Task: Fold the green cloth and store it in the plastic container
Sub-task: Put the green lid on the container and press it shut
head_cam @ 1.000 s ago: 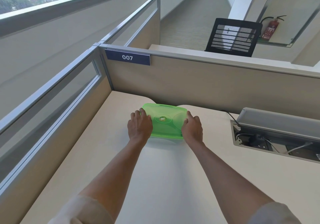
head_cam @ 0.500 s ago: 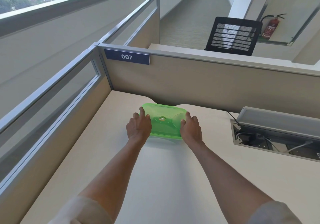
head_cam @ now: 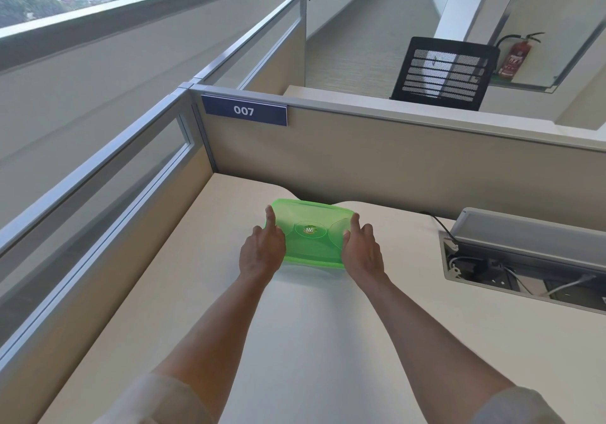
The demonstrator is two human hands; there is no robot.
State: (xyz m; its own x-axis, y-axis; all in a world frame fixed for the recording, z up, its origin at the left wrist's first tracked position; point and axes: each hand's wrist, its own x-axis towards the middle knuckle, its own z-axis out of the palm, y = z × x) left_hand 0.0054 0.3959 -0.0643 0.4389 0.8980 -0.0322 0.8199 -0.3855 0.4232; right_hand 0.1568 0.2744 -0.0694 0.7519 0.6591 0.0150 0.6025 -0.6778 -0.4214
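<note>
A translucent green plastic container with its lid on sits on the pale desk near the back partition. My left hand holds its left short side, index finger stretched along the lid's edge. My right hand holds the right short side in the same way. No green cloth shows outside the container, and through the tinted lid I cannot tell what is inside.
An open cable tray with wires is sunk into the desk at the right. Beige partitions stand behind and to the left. A black mesh chair stands beyond the back partition.
Both hands stay at the container's sides. Their fingers have drawn off the lid top, leaving mainly the index fingers along its edges. The container has barely moved.
</note>
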